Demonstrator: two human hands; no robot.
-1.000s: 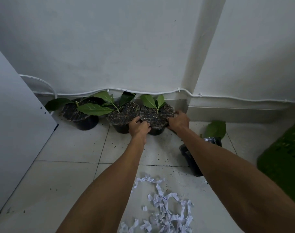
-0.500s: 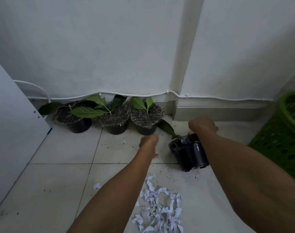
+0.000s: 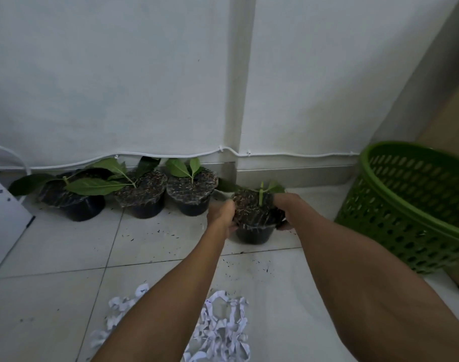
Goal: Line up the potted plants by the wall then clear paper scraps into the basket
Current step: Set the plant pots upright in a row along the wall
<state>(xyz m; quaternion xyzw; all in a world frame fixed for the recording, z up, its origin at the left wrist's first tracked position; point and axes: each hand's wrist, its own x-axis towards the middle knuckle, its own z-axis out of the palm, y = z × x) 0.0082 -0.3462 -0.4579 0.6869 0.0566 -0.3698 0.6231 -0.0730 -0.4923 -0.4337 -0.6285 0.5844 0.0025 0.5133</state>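
Observation:
Three black potted plants stand in a row against the white wall: the left pot [image 3: 74, 202], the middle pot [image 3: 142, 199] and the right pot [image 3: 193, 194]. A fourth pot [image 3: 254, 226] stands upright on the tiles to their right, a little out from the wall. My left hand [image 3: 222, 216] grips its left rim and my right hand [image 3: 284, 207] grips its right rim. A heap of white paper scraps [image 3: 218, 330] lies on the floor near me, partly hidden by my left forearm. The green plastic basket [image 3: 416, 205] stands at the right.
A white cable [image 3: 171, 155] runs along the wall's base above the pots. A white panel [image 3: 3, 226] leans in at the far left. Spilled soil specks [image 3: 155, 235] dot the tiles. A wall corner post [image 3: 240, 87] juts out behind the fourth pot.
Both hands left the third pot in the row and took hold of the fourth pot. That pot lay tipped on its side; it now stands upright. The view has swung right.

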